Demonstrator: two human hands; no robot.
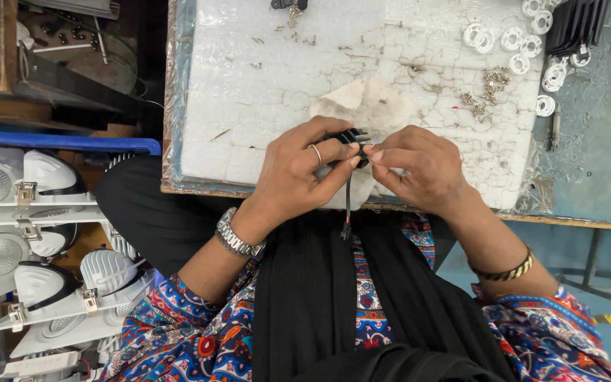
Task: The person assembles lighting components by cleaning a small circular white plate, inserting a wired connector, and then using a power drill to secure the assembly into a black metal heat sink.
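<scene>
My left hand (298, 170) grips a small black finned part (348, 136), from which a black and red wire (348, 205) hangs down toward my lap. My right hand (419, 166) pinches the same part from the right with thumb and forefinger. Both hands are held over the near edge of a white foam pad (249, 92) on the bench. A crumpled whitish cloth (373, 102) lies on the pad just beyond my hands. What my right fingertips hold against the part is hidden.
Small screws (488, 88) and several white plastic rings (525, 46) lie at the pad's far right, beside a black finned heat sink (578, 25). White round lamp housings (44, 247) are stacked in a tray at my left. A blue-grey bench top (602, 141) extends right.
</scene>
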